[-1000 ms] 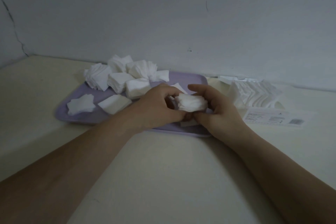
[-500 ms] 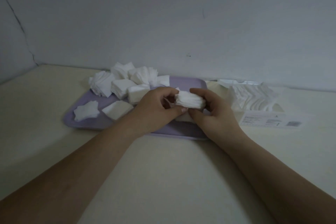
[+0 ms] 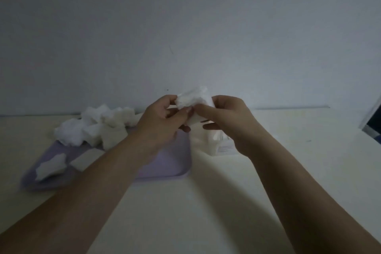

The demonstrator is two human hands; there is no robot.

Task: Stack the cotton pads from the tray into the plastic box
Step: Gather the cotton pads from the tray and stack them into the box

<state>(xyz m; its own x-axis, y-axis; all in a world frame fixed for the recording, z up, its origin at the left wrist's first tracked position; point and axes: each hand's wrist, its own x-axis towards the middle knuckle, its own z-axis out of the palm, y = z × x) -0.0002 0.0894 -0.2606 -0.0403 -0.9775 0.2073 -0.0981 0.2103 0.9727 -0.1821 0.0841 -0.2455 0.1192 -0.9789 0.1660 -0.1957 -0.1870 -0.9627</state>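
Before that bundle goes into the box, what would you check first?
1. Both hands grip the bundle: ok. The left hand and right hand pinch the bundle of cotton pads from opposite sides.
2. Bundle held above the purple tray: ok.
3. Pad edges squared up: cannot tell; the bundle is blurred.
4. Room in the plastic box: cannot tell. It sits right of the tray, mostly hidden behind the right hand.
5. Tray emptied: not ok. Loose piles of pads lie on it.
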